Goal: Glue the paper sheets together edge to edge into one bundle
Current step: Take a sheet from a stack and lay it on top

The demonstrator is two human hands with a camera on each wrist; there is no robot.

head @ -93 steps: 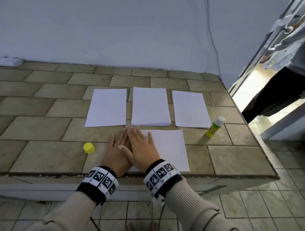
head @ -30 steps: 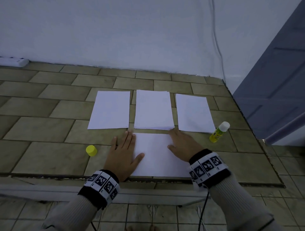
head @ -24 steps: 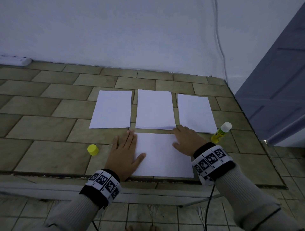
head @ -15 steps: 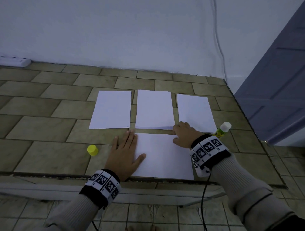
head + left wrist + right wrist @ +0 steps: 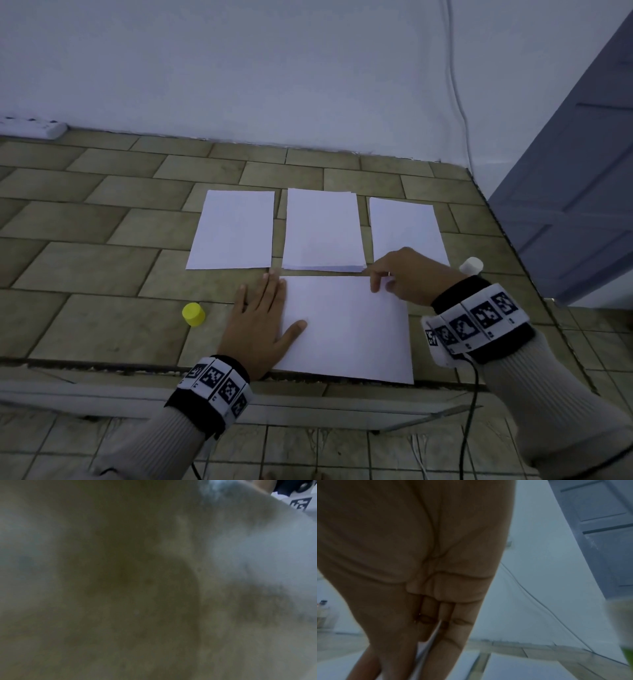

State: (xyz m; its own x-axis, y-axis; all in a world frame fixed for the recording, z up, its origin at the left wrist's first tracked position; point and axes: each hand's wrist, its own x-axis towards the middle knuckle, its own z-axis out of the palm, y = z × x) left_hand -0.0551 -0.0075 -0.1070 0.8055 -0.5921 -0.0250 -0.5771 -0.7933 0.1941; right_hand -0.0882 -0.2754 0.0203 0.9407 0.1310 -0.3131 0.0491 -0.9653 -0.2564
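Note:
Three white paper lots lie in a back row: a left sheet [image 5: 230,229], a middle stack [image 5: 323,229] and a right sheet [image 5: 407,229]. A wider near sheet [image 5: 346,329] lies at the ledge's front edge. My left hand [image 5: 260,322] presses flat on its left edge, thumb on the paper. My right hand [image 5: 394,274] curls over its far right corner and pinches it; in the right wrist view a thin paper edge [image 5: 429,639] runs between the fingers [image 5: 447,615]. The glue stick [image 5: 472,265] stands uncapped, half hidden behind my right wrist. The left wrist view is blurred.
A yellow cap [image 5: 194,314] stands on the tiled ledge [image 5: 96,274] left of my left hand. A white power strip [image 5: 37,127] lies at the back left by the wall. A grey door [image 5: 575,192] closes off the right side. The ledge drops off just below the near sheet.
My right hand slid right along the near sheet's far edge to its far right corner and curled its fingers onto the paper. My left hand stayed flat. The door at right has closed.

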